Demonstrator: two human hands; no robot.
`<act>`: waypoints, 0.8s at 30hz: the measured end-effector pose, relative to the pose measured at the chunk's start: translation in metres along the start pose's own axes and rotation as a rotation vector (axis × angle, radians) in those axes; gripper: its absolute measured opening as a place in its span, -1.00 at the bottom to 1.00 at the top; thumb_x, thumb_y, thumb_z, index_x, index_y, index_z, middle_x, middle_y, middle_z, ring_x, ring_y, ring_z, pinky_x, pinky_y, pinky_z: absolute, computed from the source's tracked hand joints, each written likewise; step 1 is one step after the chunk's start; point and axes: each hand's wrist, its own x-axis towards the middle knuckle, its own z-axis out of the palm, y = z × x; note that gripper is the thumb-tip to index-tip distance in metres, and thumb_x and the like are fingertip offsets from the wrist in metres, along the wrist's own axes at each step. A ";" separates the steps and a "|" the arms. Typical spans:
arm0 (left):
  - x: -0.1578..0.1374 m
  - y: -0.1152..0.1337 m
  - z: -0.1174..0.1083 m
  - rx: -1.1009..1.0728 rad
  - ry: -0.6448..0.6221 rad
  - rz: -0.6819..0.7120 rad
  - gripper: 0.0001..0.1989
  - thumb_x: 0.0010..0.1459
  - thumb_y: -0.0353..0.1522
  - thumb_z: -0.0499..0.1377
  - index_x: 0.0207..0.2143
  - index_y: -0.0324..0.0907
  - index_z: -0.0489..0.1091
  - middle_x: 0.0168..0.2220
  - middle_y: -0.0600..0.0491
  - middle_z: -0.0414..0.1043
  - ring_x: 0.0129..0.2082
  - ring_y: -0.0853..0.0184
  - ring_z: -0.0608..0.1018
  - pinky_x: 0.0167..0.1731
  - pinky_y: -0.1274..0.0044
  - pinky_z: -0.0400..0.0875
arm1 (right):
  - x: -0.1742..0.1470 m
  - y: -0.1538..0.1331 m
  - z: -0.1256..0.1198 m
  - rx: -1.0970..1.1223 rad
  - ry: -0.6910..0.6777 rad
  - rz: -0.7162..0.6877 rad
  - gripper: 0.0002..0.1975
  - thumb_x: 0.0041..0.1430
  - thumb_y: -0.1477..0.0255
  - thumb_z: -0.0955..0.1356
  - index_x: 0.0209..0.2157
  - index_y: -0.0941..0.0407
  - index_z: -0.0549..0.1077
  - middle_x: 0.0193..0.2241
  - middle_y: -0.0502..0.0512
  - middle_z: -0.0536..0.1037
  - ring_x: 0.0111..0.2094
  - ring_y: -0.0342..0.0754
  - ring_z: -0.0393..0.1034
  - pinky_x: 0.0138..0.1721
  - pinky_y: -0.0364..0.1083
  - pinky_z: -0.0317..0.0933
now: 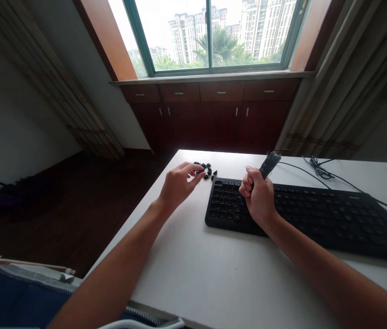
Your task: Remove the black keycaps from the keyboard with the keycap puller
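My left hand [180, 183] is over the far left of the white table, thumb and forefinger pinched around a small black keycap [199, 172], partly hidden by the fingers. Just beyond its fingertips lies a small heap of loose black keycaps [208, 171]. A fist is formed by my right hand [258, 194] around a black brush [269, 164] with thin wires at its ends. The brush slants up out of the fist. Beneath that hand is a black keyboard [316, 212]; several key positions at its left end look bare of caps.
The white table [234, 278] carries a coiled black cable [320, 169] behind the keyboard. At lower left are a blue zippered cloth item [18, 297] and a white curved edge. Dark red cabinets [214, 121] stand under the window, with curtains on both sides.
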 end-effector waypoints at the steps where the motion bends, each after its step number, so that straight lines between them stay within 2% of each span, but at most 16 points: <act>1: 0.000 -0.009 -0.001 0.050 -0.013 -0.062 -0.80 0.26 -0.22 0.29 -0.17 -0.16 0.57 -0.23 0.01 0.62 -0.40 0.35 0.61 -0.33 0.49 0.52 | 0.000 0.000 0.000 -0.001 -0.005 0.000 -0.60 0.10 0.40 0.44 -0.62 0.08 0.15 -0.67 -0.16 0.11 -0.66 -0.25 -0.05 -0.64 -0.18 -0.11; 5: -0.003 -0.034 -0.001 0.136 -0.095 -0.227 -0.80 0.22 -0.18 0.31 -0.25 -0.13 0.59 -0.35 0.06 0.65 -0.43 0.30 0.63 -0.31 0.46 0.51 | -0.002 0.000 -0.001 0.008 -0.022 -0.013 -0.62 0.11 0.41 0.42 -0.62 0.08 0.16 -0.67 -0.16 0.11 -0.66 -0.25 -0.05 -0.63 -0.17 -0.10; 9: -0.006 -0.039 0.005 0.103 -0.107 -0.296 -0.81 0.19 -0.20 0.32 -0.24 -0.10 0.60 -0.36 0.08 0.65 -0.41 0.27 0.64 -0.27 0.44 0.52 | -0.003 -0.001 -0.001 -0.001 -0.032 -0.015 -0.61 0.13 0.39 0.42 -0.63 0.08 0.17 -0.66 -0.15 0.14 -0.66 -0.24 -0.01 -0.62 -0.16 -0.05; 14: -0.006 -0.038 0.010 0.055 -0.108 -0.261 -0.80 0.25 -0.23 0.26 -0.16 -0.12 0.57 -0.29 0.07 0.66 -0.33 0.28 0.67 -0.23 0.48 0.55 | -0.003 0.001 -0.003 -0.034 -0.062 -0.003 -0.63 0.16 0.36 0.43 -0.62 0.10 0.25 -0.64 -0.12 0.22 -0.63 -0.23 0.10 -0.58 -0.17 0.05; 18: -0.005 -0.033 0.009 0.046 -0.104 -0.227 -0.76 0.29 -0.23 0.20 -0.10 -0.16 0.53 -0.16 0.00 0.63 -0.36 0.30 0.65 -0.33 0.50 0.54 | -0.003 0.006 -0.004 -0.109 -0.086 -0.110 -0.64 0.26 0.25 0.41 -0.54 0.12 0.37 -0.59 -0.05 0.38 -0.56 -0.19 0.31 -0.45 -0.16 0.24; 21: -0.003 -0.021 0.006 0.049 -0.058 -0.184 -0.73 0.34 -0.19 0.14 -0.13 -0.18 0.52 -0.12 -0.03 0.58 -0.34 0.32 0.62 -0.40 0.54 0.50 | -0.006 0.004 0.001 -0.113 -0.090 -0.185 -0.72 0.27 0.17 0.41 -0.35 0.10 0.44 -0.56 -0.07 0.43 -0.56 -0.18 0.34 -0.48 -0.16 0.25; 24: -0.002 0.000 0.004 -0.014 0.005 -0.071 -0.72 0.39 -0.19 0.10 -0.18 -0.19 0.50 -0.22 -0.02 0.55 -0.36 0.35 0.57 -0.45 0.56 0.45 | -0.010 -0.005 0.004 -0.083 -0.106 -0.191 -0.73 0.25 0.18 0.44 -0.12 0.01 0.41 -0.55 -0.15 0.39 -0.62 -0.22 0.20 -0.60 -0.21 0.11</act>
